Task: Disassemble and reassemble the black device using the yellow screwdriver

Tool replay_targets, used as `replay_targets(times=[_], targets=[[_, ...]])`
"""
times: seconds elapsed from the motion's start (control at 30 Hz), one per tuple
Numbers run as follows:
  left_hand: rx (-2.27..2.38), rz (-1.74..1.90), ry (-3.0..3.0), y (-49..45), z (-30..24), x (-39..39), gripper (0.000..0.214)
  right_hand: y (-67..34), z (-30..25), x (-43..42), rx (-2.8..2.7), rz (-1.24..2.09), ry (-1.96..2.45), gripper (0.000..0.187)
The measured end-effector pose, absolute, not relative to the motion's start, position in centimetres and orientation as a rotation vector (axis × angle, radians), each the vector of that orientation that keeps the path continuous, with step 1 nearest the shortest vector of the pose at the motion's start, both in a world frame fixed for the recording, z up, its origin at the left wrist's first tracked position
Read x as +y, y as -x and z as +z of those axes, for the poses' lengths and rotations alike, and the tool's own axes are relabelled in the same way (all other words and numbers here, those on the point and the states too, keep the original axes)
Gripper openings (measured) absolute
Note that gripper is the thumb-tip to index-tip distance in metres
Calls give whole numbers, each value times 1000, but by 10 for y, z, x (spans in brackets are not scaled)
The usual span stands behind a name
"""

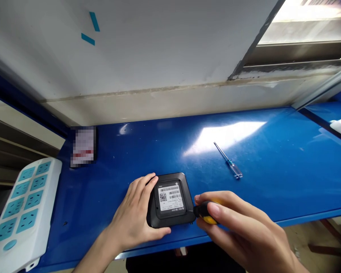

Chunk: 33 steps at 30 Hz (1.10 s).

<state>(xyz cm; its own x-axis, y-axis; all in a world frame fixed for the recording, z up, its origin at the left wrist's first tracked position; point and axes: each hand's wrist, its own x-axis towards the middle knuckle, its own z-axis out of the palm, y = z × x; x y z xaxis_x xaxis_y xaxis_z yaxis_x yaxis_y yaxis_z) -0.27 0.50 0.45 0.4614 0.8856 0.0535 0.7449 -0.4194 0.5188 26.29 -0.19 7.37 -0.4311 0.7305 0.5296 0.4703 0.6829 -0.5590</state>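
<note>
Black box (171, 200): lies flat, labelled face up, close to the near edge of the blue bench (125, 155), between both hands.
Left hand (130, 220): grasps the box around its left side, fingertips at the far left corner, thumb along the near edge.
Right hand (244, 223): pinches the yellow-and-black screwdriver (207, 213) by its handle, just beside the box's right side; cannot tell tip contact from this view.
Tool slip: could skid and scratch the casing or jab a finger, through slanted pressure.
Box shift: could swivel or drop off the near edge, given a loose left grip against a hard push.
Clear-handled screwdriver (229, 163): lies farther off, to the right, well apart; unlikely to get in the way.
Dark speck (64, 223): sits at left, near the power strip (28, 206); too small to identify; if loose, could get brushed away by a stray forearm.
</note>
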Motion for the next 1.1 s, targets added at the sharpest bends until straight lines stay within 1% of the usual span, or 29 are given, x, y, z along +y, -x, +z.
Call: replay_targets(times=[0.13,0.27,0.4,0.5,0.6,0.73,0.8,0.87,1.0,1.1], targets=[[1368,450,-2298,3,3,5,115,-257,78,-6,-2009,397,1042,56],[1374,453,-2309,4,2,4,114,-254,79,-10,-1981,371,1064,53],[1373,437,-2313,3,4,4,114,-258,77,-12,-2002,403,1045,60],[1375,435,-2312,3,4,4,114,-263,80,-9,-2110,516,946,66],[1372,437,-2314,3,3,4,115,-267,85,-1,-2198,656,887,60],[1374,423,-2320,4,3,5,117,-269,87,5,-2118,787,890,56],[1371,427,-2323,3,3,5,118,-269,86,4,-2069,782,887,52],[1372,426,-2321,3,4,5,117,-269,85,1,-2047,704,904,46],[1377,415,-2322,3,4,5,116,-269,84,-2,-2130,606,931,32],[1373,424,-2329,4,2,5,115,-270,86,-2,-2205,673,871,37]])
